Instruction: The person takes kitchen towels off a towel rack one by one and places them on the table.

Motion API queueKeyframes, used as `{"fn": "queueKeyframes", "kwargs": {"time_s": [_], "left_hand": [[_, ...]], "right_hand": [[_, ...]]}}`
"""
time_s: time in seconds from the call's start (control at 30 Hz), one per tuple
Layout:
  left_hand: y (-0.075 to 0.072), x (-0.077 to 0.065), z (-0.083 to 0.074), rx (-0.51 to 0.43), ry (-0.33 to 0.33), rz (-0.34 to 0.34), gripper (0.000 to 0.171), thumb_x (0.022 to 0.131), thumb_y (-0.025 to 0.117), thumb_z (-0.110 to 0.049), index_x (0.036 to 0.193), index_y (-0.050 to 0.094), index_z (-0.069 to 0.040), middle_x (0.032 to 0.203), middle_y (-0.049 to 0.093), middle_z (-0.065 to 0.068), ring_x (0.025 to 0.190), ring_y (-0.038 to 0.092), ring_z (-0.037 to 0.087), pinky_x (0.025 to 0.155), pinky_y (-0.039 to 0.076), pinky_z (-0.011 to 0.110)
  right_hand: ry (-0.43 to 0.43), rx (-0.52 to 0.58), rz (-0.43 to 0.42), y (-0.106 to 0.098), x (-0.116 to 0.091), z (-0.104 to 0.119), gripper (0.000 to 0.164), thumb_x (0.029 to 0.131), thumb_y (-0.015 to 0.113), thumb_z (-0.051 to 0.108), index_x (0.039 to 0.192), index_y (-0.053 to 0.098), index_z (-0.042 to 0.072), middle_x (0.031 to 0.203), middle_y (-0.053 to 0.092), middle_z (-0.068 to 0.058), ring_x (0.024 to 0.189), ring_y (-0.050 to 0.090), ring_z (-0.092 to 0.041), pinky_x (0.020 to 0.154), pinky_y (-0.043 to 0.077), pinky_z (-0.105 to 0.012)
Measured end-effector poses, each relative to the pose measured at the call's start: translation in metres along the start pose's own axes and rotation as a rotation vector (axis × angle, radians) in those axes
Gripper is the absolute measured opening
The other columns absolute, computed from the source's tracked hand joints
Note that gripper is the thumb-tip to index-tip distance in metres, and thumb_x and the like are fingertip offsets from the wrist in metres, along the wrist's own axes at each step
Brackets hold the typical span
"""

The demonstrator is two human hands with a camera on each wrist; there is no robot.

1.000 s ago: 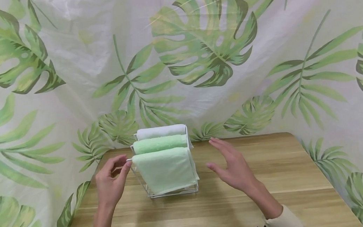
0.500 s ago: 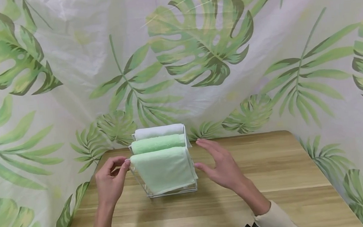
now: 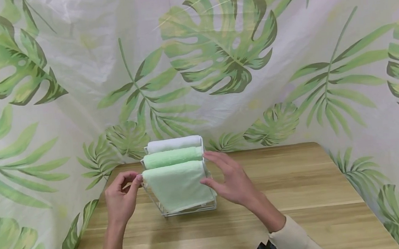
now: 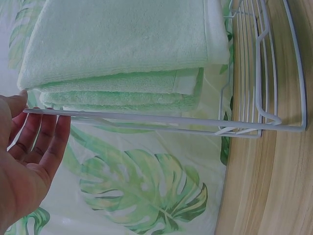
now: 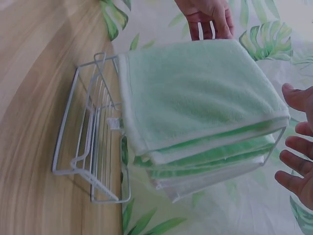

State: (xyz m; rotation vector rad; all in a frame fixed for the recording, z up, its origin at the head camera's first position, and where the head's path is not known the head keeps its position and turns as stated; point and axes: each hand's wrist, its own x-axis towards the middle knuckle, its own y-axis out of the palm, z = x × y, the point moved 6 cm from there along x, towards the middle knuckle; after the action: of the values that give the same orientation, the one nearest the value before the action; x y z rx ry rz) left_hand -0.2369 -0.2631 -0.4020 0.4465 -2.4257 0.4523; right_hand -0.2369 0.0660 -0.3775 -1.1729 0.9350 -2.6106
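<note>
A white wire rack (image 3: 205, 208) stands on the table with folded towels draped over its bars. The front towel (image 3: 177, 187) is pale mint, the middle towel (image 3: 174, 158) brighter green, and the rear towel (image 3: 174, 143) white. At the front bar's left end, my left hand (image 3: 119, 199) pinches the rack; in the left wrist view, the left fingers (image 4: 58, 142) lie under the wire, with the thumb above, close to the mint towel's corner. My right hand (image 3: 233, 182) is at the rack's right side, fingers spread. The right wrist view shows a small gap between the right fingers (image 5: 296, 144) and the towels.
The wooden table (image 3: 294, 195) extends to both sides and in front of the rack. A leaf-print curtain (image 3: 254, 116) hangs close behind the table's back edge.
My right hand has moved left, from well off the rack to beside the towels' right edges. My left hand keeps its place on the rack. The view has shifted slightly.
</note>
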Motion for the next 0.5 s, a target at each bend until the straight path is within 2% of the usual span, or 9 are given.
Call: {"fn": "queueKeyframes", "kwargs": {"time_s": [0.33,0.5], "left_hand": [[-0.001,-0.003,0.0,0.004,0.014,-0.005,0.009,0.094,0.074,0.012,0.101,0.072,0.007,0.091,0.072,0.002,0.08,0.072,-0.001,0.068,0.062,0.013],[0.0,0.0,0.0,0.011,0.024,0.008,0.007,0.097,0.075,0.005,0.103,0.073,0.007,0.093,0.073,0.011,0.084,0.072,-0.004,0.069,0.062,0.013]], "right_hand": [[-0.087,0.005,0.056,0.008,0.02,0.018,0.066,0.093,0.087,0.032,0.149,0.062,0.009,0.151,0.065,-0.007,0.144,0.06,-0.022,0.12,0.052,-0.04],[-0.123,-0.01,0.051,0.011,0.027,0.023,0.065,0.091,0.088,0.031,0.147,0.064,0.008,0.149,0.066,-0.008,0.142,0.061,-0.025,0.118,0.054,-0.041]]}}
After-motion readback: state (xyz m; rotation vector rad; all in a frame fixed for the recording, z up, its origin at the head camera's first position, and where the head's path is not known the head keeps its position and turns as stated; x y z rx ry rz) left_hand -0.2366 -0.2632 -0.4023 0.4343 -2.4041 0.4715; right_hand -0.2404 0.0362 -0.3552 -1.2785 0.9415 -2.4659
